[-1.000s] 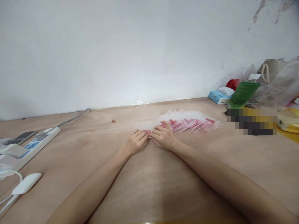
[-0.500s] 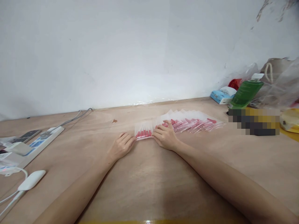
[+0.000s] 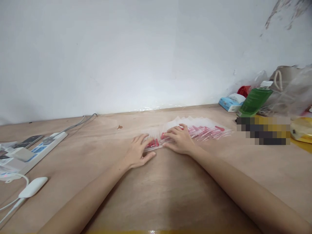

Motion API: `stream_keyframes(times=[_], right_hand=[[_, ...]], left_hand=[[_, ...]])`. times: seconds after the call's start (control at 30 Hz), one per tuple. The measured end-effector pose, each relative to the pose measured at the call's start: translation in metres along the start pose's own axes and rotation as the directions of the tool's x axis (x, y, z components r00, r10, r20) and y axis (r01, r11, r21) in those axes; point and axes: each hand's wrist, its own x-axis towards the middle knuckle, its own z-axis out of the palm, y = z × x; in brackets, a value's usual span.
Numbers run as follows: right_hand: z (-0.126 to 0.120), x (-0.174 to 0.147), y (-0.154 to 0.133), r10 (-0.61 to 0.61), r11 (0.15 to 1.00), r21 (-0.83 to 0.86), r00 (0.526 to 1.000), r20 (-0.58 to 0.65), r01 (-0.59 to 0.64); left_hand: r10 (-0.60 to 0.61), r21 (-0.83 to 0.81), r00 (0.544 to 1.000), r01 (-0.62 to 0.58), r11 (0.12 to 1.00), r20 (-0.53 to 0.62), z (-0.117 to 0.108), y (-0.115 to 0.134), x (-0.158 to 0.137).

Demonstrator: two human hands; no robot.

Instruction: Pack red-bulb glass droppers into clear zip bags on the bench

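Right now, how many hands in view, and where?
2. The left hand is at the left end of the clear packets; the right hand is farther right, over part of them. No other hand shows.

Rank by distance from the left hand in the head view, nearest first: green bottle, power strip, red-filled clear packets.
1. Red-filled clear packets, right at the left hand.
2. Power strip, to its left.
3. Green bottle, far right.
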Motion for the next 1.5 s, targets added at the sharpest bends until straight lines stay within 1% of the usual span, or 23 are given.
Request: stream_keyframes(times=[0.07, 0.13, 0.23, 0.33, 0.4, 0.47, 0.57, 0.67, 0.77, 0.87, 0.93, 1.0, 1.1, 1.23, 1.33, 1.4, 1.5], right_hand=[[-0.008, -0.003, 0.009, 0.061, 0.997, -0.055, 0.998, 0.020, -0.060], [-0.011, -0.007, 0.014, 0.061, 0.993, -0.102, 0.997, 0.055, -0.055], [-0.009, -0.008, 0.014, 0.000, 0.993, -0.118, 0.995, 0.105, 0.012], [-0.002, -0.006, 0.007, -0.061, 0.993, -0.097, 0.991, 0.123, 0.074], [0.003, -0.004, 0.002, -0.066, 0.995, -0.069, 0.990, 0.129, 0.075], [0.006, -0.003, -0.002, -0.057, 0.997, -0.042, 0.988, 0.141, 0.064], [0.009, -0.002, -0.004, -0.051, 0.998, -0.022, 0.984, 0.170, 0.055], [0.010, -0.002, -0.004, -0.059, 0.998, -0.027, 0.982, 0.179, 0.065], [0.007, -0.004, 0.001, -0.088, 0.993, -0.060, 0.986, 0.138, 0.097], [0.003, -0.007, 0.008, -0.166, 0.977, -0.126, 0.983, 0.072, 0.174], [0.002, -0.008, 0.011, -0.226, 0.957, -0.181, 0.974, 0.032, 0.228], [0.003, -0.010, 0.012, -0.247, 0.943, -0.233, 0.969, -0.010, 0.238], [0.008, -0.010, 0.010, -0.221, 0.942, -0.271, 0.974, -0.058, 0.198], [0.014, -0.011, 0.008, -0.187, 0.950, -0.263, 0.981, -0.058, 0.165], [0.015, -0.011, 0.008, -0.178, 0.955, -0.251, 0.983, -0.051, 0.160], [0.014, -0.011, 0.009, -0.179, 0.959, -0.235, 0.982, -0.060, 0.161], [0.013, -0.011, 0.010, -0.189, 0.962, -0.210, 0.980, -0.062, 0.172]], left_hand=[[0.055, -0.034, 0.994, -0.052, 0.998, 0.090, 0.007, 0.003, 0.008], [0.077, -0.050, 0.989, -0.072, 0.996, 0.123, 0.014, -0.006, 0.011], [0.022, -0.015, 0.998, -0.021, 1.000, 0.064, 0.019, -0.038, 0.005], [0.016, 0.004, 1.000, -0.017, 1.000, 0.025, 0.013, -0.071, -0.009], [0.023, 0.006, 1.000, -0.023, 1.000, 0.017, 0.008, -0.081, -0.015], [0.038, 0.011, 0.999, -0.038, 0.999, -0.025, 0.004, -0.078, -0.016], [0.086, -0.032, 0.987, -0.091, 0.995, -0.135, 0.005, -0.054, -0.007], [0.178, -0.067, 0.972, -0.190, 0.980, -0.152, 0.013, -0.027, 0.009], [0.286, -0.007, 0.944, -0.291, 0.957, -0.163, 0.022, -0.015, 0.020], [0.355, 0.068, 0.916, -0.349, 0.935, -0.186, 0.028, -0.014, 0.022], [0.343, 0.092, 0.917, -0.331, 0.939, -0.204, 0.029, -0.015, 0.021], [0.316, 0.100, 0.926, -0.301, 0.948, -0.208, 0.028, -0.016, 0.018], [0.287, 0.092, 0.935, -0.273, 0.958, -0.208, 0.028, -0.016, 0.016], [0.270, 0.080, 0.933, -0.258, 0.963, -0.238, 0.031, -0.019, 0.015], [0.340, 0.161, 0.902, -0.307, 0.938, -0.266, 0.034, -0.023, 0.016], [0.389, 0.201, 0.885, -0.345, 0.917, -0.256, 0.034, -0.024, 0.017], [0.417, 0.212, 0.878, -0.373, 0.903, -0.233, 0.031, -0.026, 0.018]])
